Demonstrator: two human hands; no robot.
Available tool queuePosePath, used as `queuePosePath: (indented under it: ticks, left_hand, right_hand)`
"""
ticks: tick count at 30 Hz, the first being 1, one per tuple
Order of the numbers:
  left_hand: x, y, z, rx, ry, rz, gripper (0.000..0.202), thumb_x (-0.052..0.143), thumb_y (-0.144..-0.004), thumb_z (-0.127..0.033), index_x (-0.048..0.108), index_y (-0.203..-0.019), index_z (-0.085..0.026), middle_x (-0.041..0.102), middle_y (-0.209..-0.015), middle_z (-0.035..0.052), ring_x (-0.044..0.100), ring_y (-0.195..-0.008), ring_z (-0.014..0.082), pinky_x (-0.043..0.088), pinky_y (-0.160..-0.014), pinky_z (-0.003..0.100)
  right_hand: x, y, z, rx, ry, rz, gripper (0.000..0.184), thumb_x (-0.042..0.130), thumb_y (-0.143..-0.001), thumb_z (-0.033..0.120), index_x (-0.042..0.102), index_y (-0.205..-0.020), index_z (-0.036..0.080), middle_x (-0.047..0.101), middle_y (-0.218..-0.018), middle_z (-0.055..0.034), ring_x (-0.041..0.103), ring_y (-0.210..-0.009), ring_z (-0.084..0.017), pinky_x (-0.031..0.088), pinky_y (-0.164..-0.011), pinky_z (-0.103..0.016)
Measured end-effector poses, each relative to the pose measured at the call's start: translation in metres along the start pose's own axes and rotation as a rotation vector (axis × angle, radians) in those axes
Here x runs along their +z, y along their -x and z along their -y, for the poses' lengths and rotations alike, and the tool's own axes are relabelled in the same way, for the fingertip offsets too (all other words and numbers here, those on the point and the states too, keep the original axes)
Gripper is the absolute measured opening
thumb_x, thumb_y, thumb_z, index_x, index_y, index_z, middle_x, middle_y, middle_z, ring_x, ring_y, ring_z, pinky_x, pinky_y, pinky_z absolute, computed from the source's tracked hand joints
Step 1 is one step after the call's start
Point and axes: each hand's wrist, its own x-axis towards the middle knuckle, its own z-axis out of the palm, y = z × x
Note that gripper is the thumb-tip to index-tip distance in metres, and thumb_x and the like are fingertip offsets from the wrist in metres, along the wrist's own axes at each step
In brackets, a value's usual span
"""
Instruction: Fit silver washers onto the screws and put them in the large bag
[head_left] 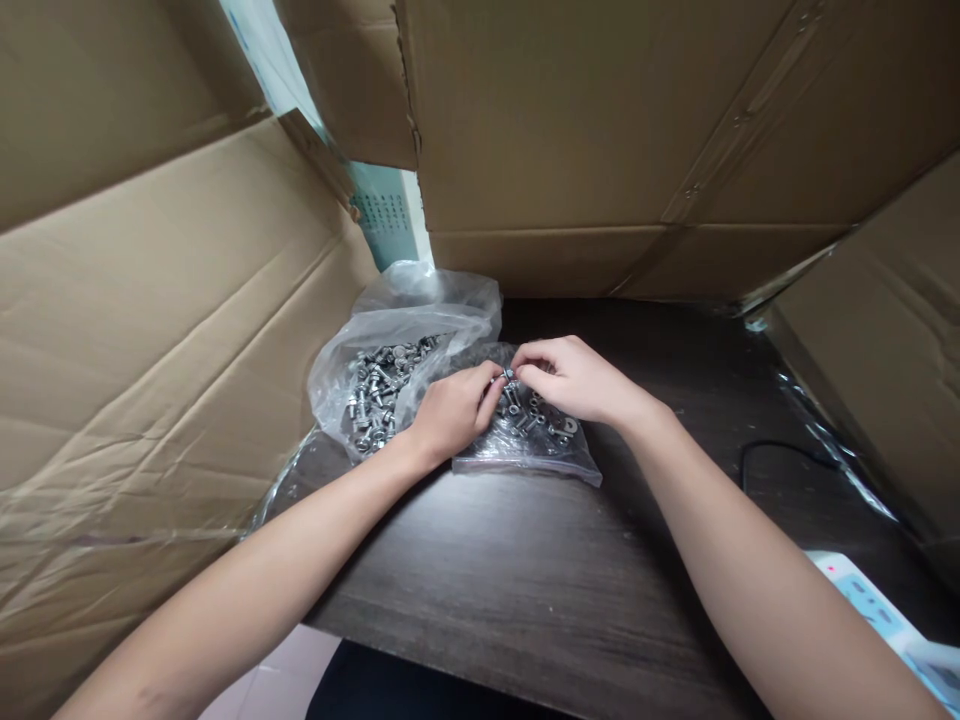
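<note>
Just above the zip bag [555, 452] on the desk [525, 590], left hand [450, 412] and right hand [576, 380] each close a fingertip grip on one small bolt [508, 376]. It looks hard, light and slippery; I'd pinch it by head and shank.

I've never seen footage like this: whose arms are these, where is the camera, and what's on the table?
No machine here: these are a person's own bare arms, filmed by one camera worn on their head, looking forward and down. The left hand and right hand meet at the fingertips, pinching a small silver metal fastener. Under them lies a flat clear plastic pouch of fasteners; left of it, a crumpled clear bag of silver bolts. Both rest on a dark wood-grain table, walled in by brown cardboard boxes. A white power strip lies at the right edge.
</note>
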Motion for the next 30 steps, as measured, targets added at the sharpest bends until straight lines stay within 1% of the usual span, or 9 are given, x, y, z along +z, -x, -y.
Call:
queuePosePath:
  ticks: [4,10,14,16,22,24,26,30]
  left_hand:
    - [-0.001,0.0,0.0,0.001,-0.004,0.005,0.02,0.044,-0.104,-0.029,0.061,-0.104,-0.017,0.072,-0.09,0.0066,0.069,-0.08,0.0207,0.05,-0.066,0.03]
    - [-0.001,0.0,0.0,0.006,0.009,0.014,0.021,0.043,-0.105,-0.029,0.06,-0.101,-0.018,0.071,-0.091,0.0065,0.068,-0.081,0.0205,0.05,-0.069,0.03]
    - [-0.002,-0.001,-0.001,0.02,-0.015,0.038,0.022,0.041,-0.105,-0.029,0.059,-0.097,-0.017,0.069,-0.091,0.0071,0.067,-0.084,0.0209,0.05,-0.07,0.031]
    - [-0.003,-0.001,-0.003,0.025,-0.024,0.035,0.022,0.042,-0.104,-0.028,0.059,-0.096,-0.017,0.068,-0.09,0.0073,0.066,-0.084,0.0212,0.05,-0.071,0.031]
    - [-0.004,-0.001,-0.004,0.013,0.032,-0.014,0.014,0.051,-0.1,-0.026,0.061,-0.101,-0.017,0.068,-0.091,0.006,0.065,-0.084,0.0202,0.051,-0.073,0.031]
    - [-0.003,0.0,-0.003,0.017,0.043,-0.026,0.013,0.052,-0.1,-0.025,0.061,-0.104,-0.017,0.068,-0.094,0.0061,0.065,-0.086,0.0203,0.052,-0.074,0.032]
    - [-0.002,0.0,-0.001,0.028,0.042,-0.029,0.013,0.053,-0.1,-0.023,0.062,-0.106,-0.017,0.069,-0.097,0.0065,0.065,-0.089,0.0206,0.052,-0.076,0.032]
    - [-0.002,0.0,0.0,0.055,-0.012,-0.006,0.014,0.053,-0.101,-0.024,0.064,-0.106,-0.018,0.069,-0.099,0.0066,0.065,-0.093,0.0215,0.053,-0.079,0.033]
  right_hand:
    - [0.002,0.0,0.003,-0.003,-0.018,0.002,0.023,0.05,-0.089,0.026,0.068,-0.077,0.017,0.062,-0.066,-0.0001,0.051,-0.061,-0.013,0.032,-0.059,-0.028]
    - [0.006,-0.001,0.004,0.008,-0.001,0.036,0.017,0.05,-0.089,0.026,0.062,-0.078,0.018,0.061,-0.065,0.0009,0.05,-0.06,-0.013,0.031,-0.058,-0.027]
    - [0.008,-0.001,0.002,0.002,0.064,0.043,0.021,0.049,-0.089,0.026,0.058,-0.071,0.019,0.058,-0.063,0.0003,0.048,-0.06,-0.014,0.03,-0.059,-0.028]
    - [0.008,-0.002,0.001,0.001,0.057,0.043,0.023,0.049,-0.088,0.026,0.056,-0.068,0.018,0.056,-0.061,0.0005,0.046,-0.059,-0.013,0.029,-0.058,-0.029]
    - [0.015,-0.006,-0.013,0.0,-0.122,0.0,0.021,0.049,-0.084,0.031,0.06,-0.071,0.017,0.054,-0.062,0.0013,0.048,-0.061,-0.014,0.032,-0.059,-0.027]
    - [0.018,-0.008,-0.021,0.018,-0.233,0.03,0.022,0.049,-0.083,0.032,0.06,-0.072,0.017,0.053,-0.061,0.0017,0.048,-0.059,-0.013,0.034,-0.059,-0.027]
    - [0.021,-0.009,-0.028,0.048,-0.348,0.088,0.022,0.05,-0.082,0.034,0.062,-0.075,0.016,0.052,-0.06,0.0024,0.047,-0.057,-0.013,0.035,-0.059,-0.027]
    - [0.022,-0.008,-0.04,0.088,-0.448,0.166,0.024,0.056,-0.08,0.036,0.068,-0.08,0.014,0.051,-0.058,0.0028,0.043,-0.055,-0.011,0.032,-0.055,-0.026]
